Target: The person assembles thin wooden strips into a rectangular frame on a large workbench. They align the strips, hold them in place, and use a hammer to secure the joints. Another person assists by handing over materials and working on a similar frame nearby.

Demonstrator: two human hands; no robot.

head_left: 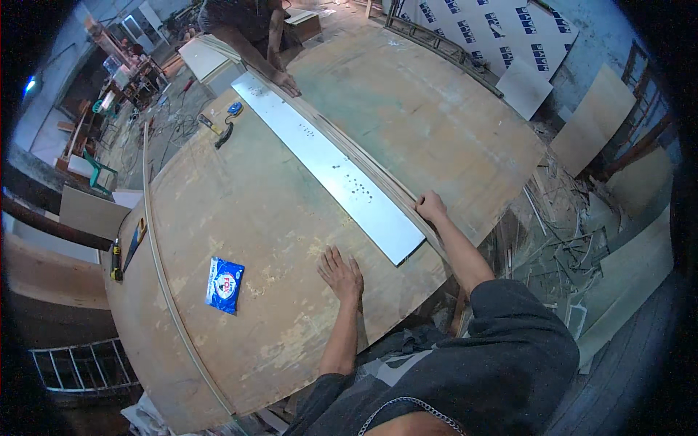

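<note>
My left hand (341, 275) lies flat on the large wooden work table (305, 349), fingers spread, holding nothing. A long white board (320, 161) stretches diagonally away from me, to the right of that hand, with small dark spots or bits scattered on its face. Along its right edge runs a bundle of thin wooden strips (358, 155). My right hand (432, 208) is closed around the near end of these strips. At the far end, a co-worker's hand (286, 83) rests by the strips.
On the table lie a blue packet (225, 285), a blue tape measure (234, 109), a black-handled tool (225, 135) and a handsaw (136, 243). A long thin strip (161, 280) runs along the left side. Sheet panels (596, 120) lean at the right, above scrap on the floor.
</note>
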